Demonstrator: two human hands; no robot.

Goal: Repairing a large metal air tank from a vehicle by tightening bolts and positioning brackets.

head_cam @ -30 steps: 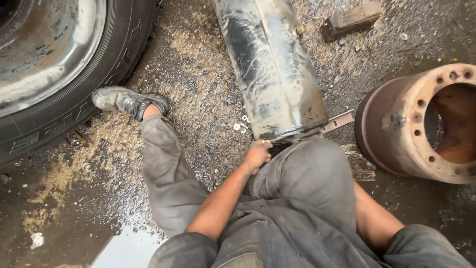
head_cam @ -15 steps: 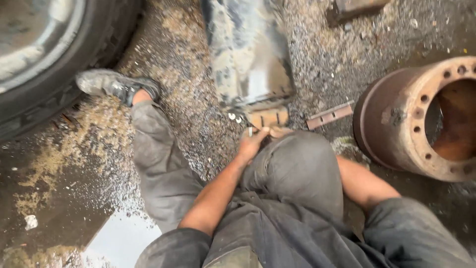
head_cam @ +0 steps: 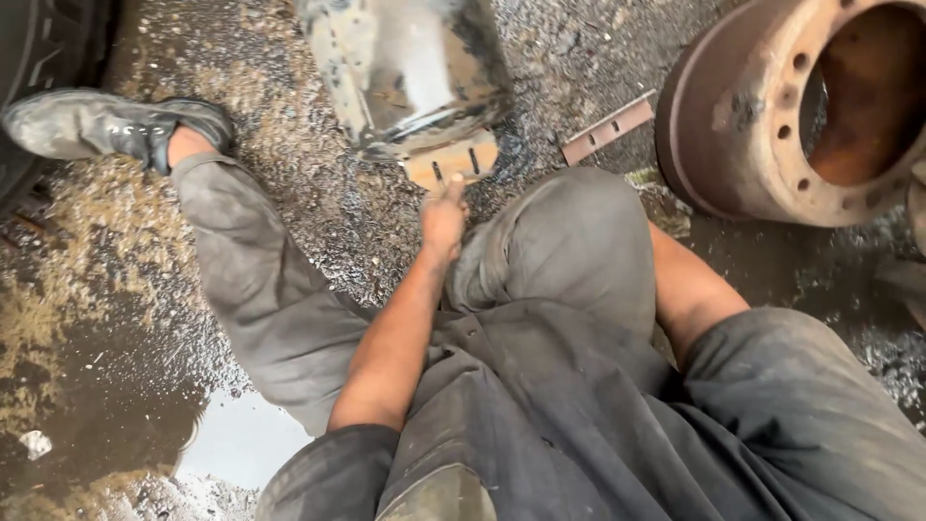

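Left hand [head_cam: 444,217] is out in front of the bent knee [head_cam: 579,241], fingers curled, one fingertip up against the lower edge of a tan slotted plate [head_cam: 453,159]; blurred, so can't tell if the grip is pinching the plate or only touching it. Right hand not in view: the right forearm [head_cam: 690,289] runs down behind the knee and its end is hidden. The plate sits on the ground right under the near end of a big shiny metal cylinder [head_cam: 410,68], touching or tucked slightly beneath it; the cylinder lies along the ground running away toward the top of view, smeared with motion blur. Just right of the plate, apart from it, a narrow rusty strip with holes [head_cam: 608,127] lies tilted on the ground, its far end near a rusty brake drum [head_cam: 733,116] that stands on its side, open mouth facing right, bolt holes around its rim. The person sits on the ground [head_cam: 289,77], which is dark, gritty, littered with sawdust and metal shavings. Left leg stretched out to the left, grey trouser, worn shoe [head_cam: 96,125] just beside the edge of a large tyre [head_cam: 39,39] at top left. A pale wet patch [head_cam: 241,444] lies under the left thigh.
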